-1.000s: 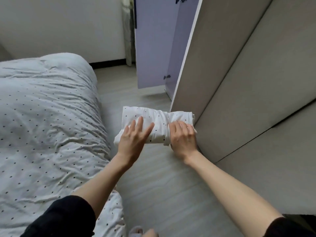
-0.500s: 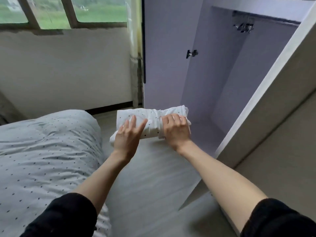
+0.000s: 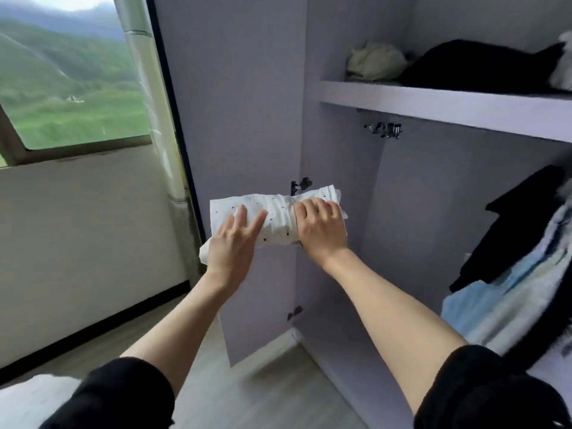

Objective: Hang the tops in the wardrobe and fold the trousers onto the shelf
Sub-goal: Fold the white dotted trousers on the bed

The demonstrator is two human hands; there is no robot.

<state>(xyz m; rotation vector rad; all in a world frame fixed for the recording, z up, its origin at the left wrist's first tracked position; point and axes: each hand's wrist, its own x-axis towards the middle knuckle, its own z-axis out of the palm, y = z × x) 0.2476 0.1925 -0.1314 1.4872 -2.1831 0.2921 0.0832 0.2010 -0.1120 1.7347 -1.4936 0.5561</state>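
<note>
I carry the folded white trousers with small dark dots (image 3: 278, 215) in both hands, raised in front of the open wardrobe. My left hand (image 3: 233, 243) lies on top of their left end with straight fingers; its thumb is hidden underneath. My right hand (image 3: 322, 229) grips their right end with curled fingers. The wardrobe shelf (image 3: 433, 102) runs above and to the right, with a cream garment (image 3: 376, 61) and a black garment (image 3: 483, 68) lying on it. Below the shelf hang a black top (image 3: 520, 227) and a light blue striped top (image 3: 523, 295).
The open lilac wardrobe door (image 3: 235, 119) stands straight ahead, behind the trousers. A window (image 3: 68, 82) and a curtain edge (image 3: 151, 97) are at the left. The bed corner (image 3: 28, 404) shows at the bottom left. Pale wooden floor (image 3: 247, 382) lies below.
I have lifted the folded trousers from low over the floor up to the wardrobe opening. My view has risen, so the shelf and hanging tops have come into sight.
</note>
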